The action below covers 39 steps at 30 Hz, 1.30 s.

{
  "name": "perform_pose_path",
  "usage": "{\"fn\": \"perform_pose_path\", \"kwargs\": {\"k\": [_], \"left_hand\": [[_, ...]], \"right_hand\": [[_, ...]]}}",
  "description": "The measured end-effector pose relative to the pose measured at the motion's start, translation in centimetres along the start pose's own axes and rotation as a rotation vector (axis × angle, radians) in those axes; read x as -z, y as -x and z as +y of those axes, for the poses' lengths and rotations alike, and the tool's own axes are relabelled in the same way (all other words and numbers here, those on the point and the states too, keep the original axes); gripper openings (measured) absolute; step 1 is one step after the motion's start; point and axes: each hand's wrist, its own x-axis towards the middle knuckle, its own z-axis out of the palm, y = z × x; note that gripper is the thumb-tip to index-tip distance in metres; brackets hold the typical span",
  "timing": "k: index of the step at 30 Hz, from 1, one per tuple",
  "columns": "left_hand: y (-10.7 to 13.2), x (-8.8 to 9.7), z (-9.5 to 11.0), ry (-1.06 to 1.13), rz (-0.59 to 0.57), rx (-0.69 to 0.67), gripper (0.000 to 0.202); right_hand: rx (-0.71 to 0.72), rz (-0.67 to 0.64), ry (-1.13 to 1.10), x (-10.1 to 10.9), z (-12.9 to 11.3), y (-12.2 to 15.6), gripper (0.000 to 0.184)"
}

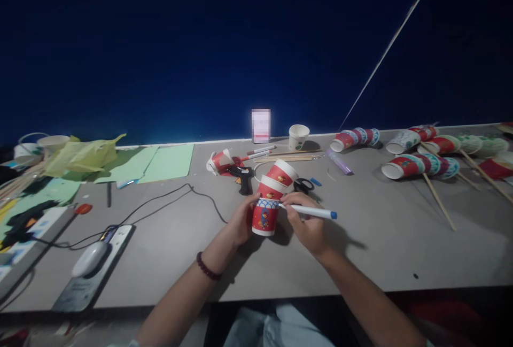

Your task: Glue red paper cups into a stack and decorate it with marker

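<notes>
In the middle of the head view, my left hand point(242, 221) grips a curved chain of joined red paper cups point(265, 221) from its left side. The nearest cup carries a small printed figure, with a band of blue scallops near its upper rim. My right hand point(308, 224) is closed around a white marker point(310, 210) with a blue end at the right. The marker's tip is at the scalloped band; whether it touches the cup I cannot tell. Just behind the cups lie a black glue gun point(242, 178) and black-handled scissors point(303, 185).
Finished-looking cup chains point(420, 166), some on sticks, lie at the right. A white cup point(298, 137) stands by the wall near thin wooden sticks point(290, 159). Green paper point(167, 164), a yellow bag point(82, 158), power strips point(96, 267) and a loose cable point(154, 202) occupy the left.
</notes>
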Motion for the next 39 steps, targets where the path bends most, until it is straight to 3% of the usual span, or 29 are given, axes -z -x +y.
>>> {"fn": "perform_pose_path", "kwargs": {"k": [5, 11, 16, 26, 39], "left_hand": [[-0.01, -0.21, 0.12, 0.002, -0.048, -0.007, 0.028], [-0.34, 0.03, -0.10, 0.014, 0.034, -0.033, 0.026], [-0.48, 0.31, -0.29, 0.045, -0.041, -0.005, 0.028], [-0.20, -0.11, -0.11, 0.017, 0.014, 0.005, 0.024], [-0.08, -0.21, -0.05, 0.013, 0.001, 0.018, 0.027]], "right_hand": [[-0.029, -0.015, 0.007, 0.06, 0.03, 0.15, 0.012], [-0.001, -0.006, 0.023, -0.02, -0.15, -0.07, 0.012], [-0.001, -0.026, 0.031, -0.03, -0.18, -0.12, 0.012], [-0.043, -0.024, 0.013, -0.15, 0.46, 0.40, 0.011], [-0.046, -0.020, 0.021, 0.06, -0.15, 0.08, 0.012]]}}
